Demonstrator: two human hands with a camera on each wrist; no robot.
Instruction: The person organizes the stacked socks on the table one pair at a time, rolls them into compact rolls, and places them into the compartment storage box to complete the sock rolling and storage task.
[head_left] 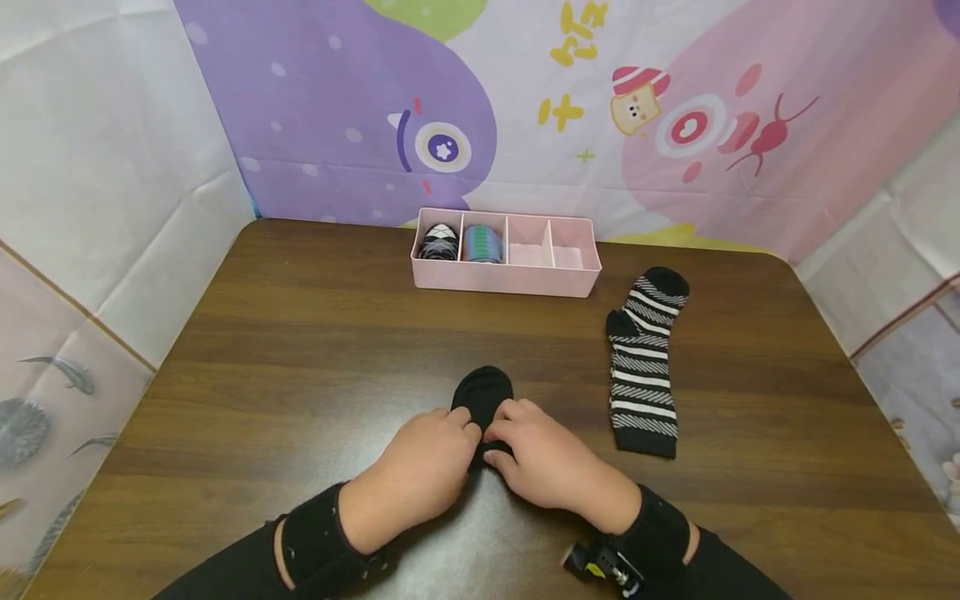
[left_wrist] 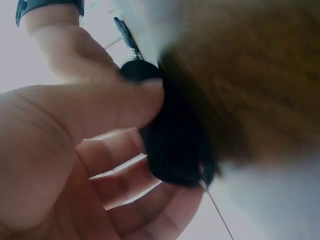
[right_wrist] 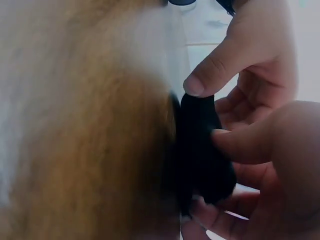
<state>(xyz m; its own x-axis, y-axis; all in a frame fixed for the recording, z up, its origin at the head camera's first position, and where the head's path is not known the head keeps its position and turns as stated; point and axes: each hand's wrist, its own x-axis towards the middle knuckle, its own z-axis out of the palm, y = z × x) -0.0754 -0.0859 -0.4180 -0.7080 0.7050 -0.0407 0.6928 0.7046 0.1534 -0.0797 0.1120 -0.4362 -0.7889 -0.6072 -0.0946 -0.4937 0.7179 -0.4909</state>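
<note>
A dark brown, wood-grained bench with rounded far corners (head_left: 337, 333) stands before a white cloth backdrop printed with purple and pink cartoon creatures (head_left: 555, 167) (the purple one is spotted). Creased white sheeting (head_left: 112, 125) flanks both sides, above a pale, grey-patterned panel (head_left: 75, 433) at lower left. Light leaves a soft sheen (head_left: 375, 408) on the wood.

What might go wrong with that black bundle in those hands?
The black bundle might come loose if the left hand or right hand slackens, as both pinch it. The striped sock lies close to the right wrist band, so a sideways sweep might nudge it.
</note>
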